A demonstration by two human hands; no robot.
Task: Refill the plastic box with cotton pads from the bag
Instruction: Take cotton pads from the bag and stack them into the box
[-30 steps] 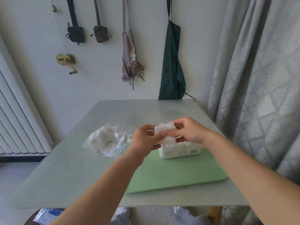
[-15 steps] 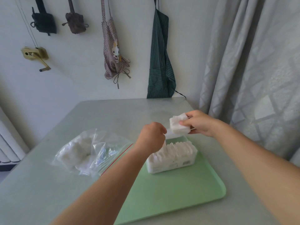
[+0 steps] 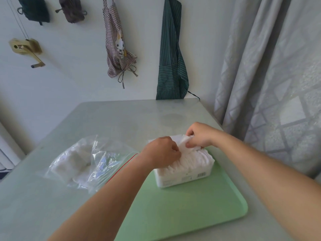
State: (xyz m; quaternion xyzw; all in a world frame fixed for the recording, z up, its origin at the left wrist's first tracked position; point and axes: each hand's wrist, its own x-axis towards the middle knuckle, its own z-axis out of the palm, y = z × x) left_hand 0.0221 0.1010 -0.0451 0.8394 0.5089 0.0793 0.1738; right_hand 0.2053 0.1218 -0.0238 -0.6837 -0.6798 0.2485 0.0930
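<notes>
Right hand (image 3: 199,134) has lowered its pinched cotton pads (image 3: 182,143) onto the plastic box (image 3: 184,176); left hand (image 3: 160,152) curled, grip unclear.

A: Tabletop (image 3: 121,119)?
B: Pale grey-green, glossy, back edge agst wall.
A: Lying on it?
B: Green tray (image 3: 191,214), R-front; clear bag (image 3: 90,162) w/ red zip just L, zip edge at tray rim.

Plastic box (image 3: 182,171) front: barcode (image 3: 201,175) plus small print (image 3: 186,178), too blurred to read.

Box (image 3: 184,173) full of pads (image 3: 192,157), bag (image 3: 86,160) left
</notes>
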